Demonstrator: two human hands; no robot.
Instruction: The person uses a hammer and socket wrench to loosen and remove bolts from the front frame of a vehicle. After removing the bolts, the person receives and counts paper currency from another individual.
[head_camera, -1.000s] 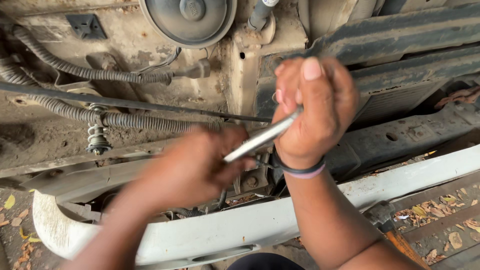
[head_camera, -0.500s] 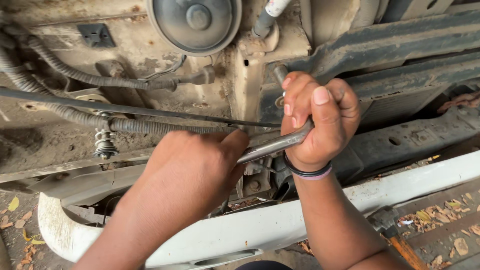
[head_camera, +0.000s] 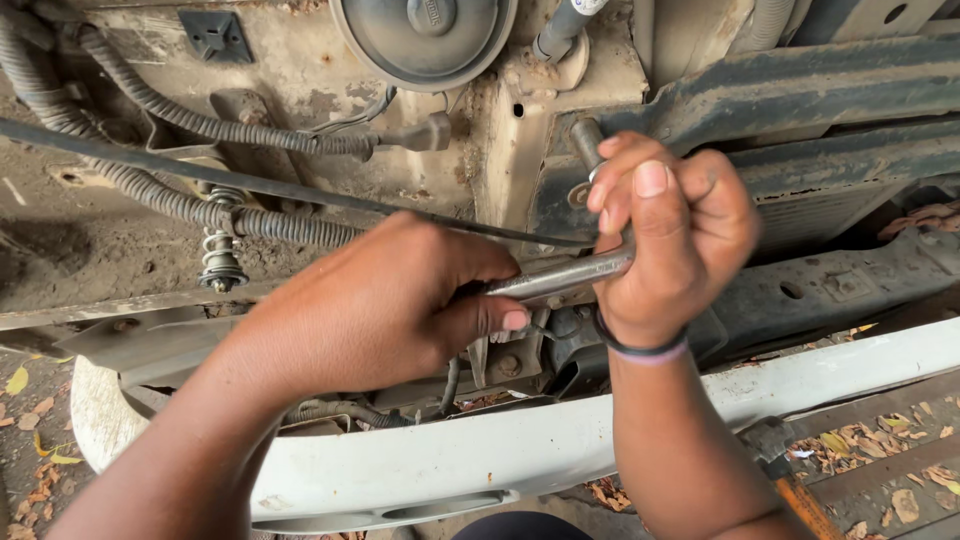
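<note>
A shiny metal wrench handle (head_camera: 560, 277) runs nearly level between my two hands, in front of the rusty front frame of a vehicle. My left hand (head_camera: 385, 300) wraps its fingers around the left end of the handle and hides the tool's head. My right hand (head_camera: 670, 235) is closed around the right end of the handle, thumb up, with a dark band on the wrist. Just above my right fingers a bolt with a washer (head_camera: 580, 192) sticks out of the dark crossmember (head_camera: 800, 90).
A round grey horn (head_camera: 425, 40) hangs at the top. Ribbed cable conduits (head_camera: 200, 125) and a thin black cable (head_camera: 250, 185) cross the left side. A white bumper (head_camera: 560, 450) runs below my arms. A hammer with an orange handle (head_camera: 785, 470) lies at lower right among dry leaves.
The wrench handle has swung down from a steep upward tilt to nearly level. My right hand moved down and right with it; my left hand stayed on the tool's left end.
</note>
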